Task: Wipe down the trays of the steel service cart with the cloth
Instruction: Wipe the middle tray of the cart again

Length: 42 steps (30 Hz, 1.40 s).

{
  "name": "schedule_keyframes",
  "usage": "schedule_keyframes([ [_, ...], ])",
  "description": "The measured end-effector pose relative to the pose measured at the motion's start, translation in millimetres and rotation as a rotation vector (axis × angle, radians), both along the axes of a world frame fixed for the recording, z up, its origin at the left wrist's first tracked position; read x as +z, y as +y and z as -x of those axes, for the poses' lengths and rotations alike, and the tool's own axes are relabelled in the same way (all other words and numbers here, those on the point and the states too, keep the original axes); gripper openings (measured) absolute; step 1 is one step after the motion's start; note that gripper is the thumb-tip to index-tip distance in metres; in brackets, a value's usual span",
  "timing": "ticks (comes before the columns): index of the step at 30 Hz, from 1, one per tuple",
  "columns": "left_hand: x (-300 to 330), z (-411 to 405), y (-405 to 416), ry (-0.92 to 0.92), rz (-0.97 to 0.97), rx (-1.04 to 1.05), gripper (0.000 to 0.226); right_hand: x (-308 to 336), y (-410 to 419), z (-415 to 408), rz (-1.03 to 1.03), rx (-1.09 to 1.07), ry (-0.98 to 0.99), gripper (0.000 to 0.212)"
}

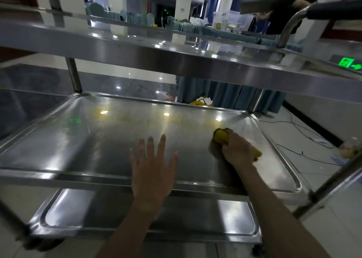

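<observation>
Right hand [238, 150] grips cloth [221, 136] near middle tray's [58, 140] right edge; left hand [151, 171] spread flat mid-tray.

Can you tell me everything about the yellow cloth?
The yellow cloth is soft and bunched into a lump. The right hand grips it, fingers curled over its middle, so only its ends poke out on either side. It sits pressed on the shiny middle tray of the steel cart, towards the tray's far right corner.

Likely banquet hall — covered chairs [137, 16], draped tables [225, 95]
</observation>
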<state>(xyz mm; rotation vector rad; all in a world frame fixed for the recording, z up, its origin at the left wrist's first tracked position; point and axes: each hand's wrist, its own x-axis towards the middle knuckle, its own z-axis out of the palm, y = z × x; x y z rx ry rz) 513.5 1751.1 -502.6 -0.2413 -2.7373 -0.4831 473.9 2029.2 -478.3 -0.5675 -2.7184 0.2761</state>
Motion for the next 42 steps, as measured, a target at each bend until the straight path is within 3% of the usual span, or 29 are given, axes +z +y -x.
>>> schedule_keyframes([
  [6, 0.8, -0.1, -4.0, 0.005, -0.002, -0.018, 0.064, -6.1, -91.9, 1.9, -0.025, 0.386, 0.038, 0.051],
  [11, 5.3, -0.8, -2.0, -0.004, -0.033, 0.006, 0.061, -4.9, -83.3, 2.4, -0.025, 0.507, 0.013, 0.052],
  [16, 8.1, -3.2, -1.8, 0.019, -0.013, 0.023, 0.059, 1.0, -13.1, -11.9, 0.029, 0.317, -0.032, 0.05],
  [22, 9.8, -7.1, 0.5, 0.031, -0.022, 0.053, 0.061, -6.9, 96.3, -57.0, -0.076, -0.089, 0.112, 0.028],
  [24, 10.5, -8.5, 4.1, 0.032, -0.029, 0.074, 0.058, -14.8, 107.9, -68.1, -0.097, -0.234, 0.156, 0.028],
  [27, 12.2, -8.9, 7.2, -0.006, -0.048, 0.078, 0.056, -20.3, 85.5, -70.5, -0.067, -0.277, 0.164, 0.027],
  [33, 10.6, -9.7, 5.7, 0.079, -0.033, 0.094, 0.051, -23.2, -12.3, -63.0, 0.003, 0.116, 0.106, 0.048],
  [36, 10.5, -9.4, 5.6, 0.068, -0.044, 0.099, 0.048, -21.0, -47.7, -69.4, -0.004, 0.313, 0.11, 0.047],
  [42, 12.1, -10.1, 4.8, 0.078, -0.044, 0.096, 0.043, -19.3, -22.8, -89.2, 0.021, 0.331, 0.146, 0.041],
])
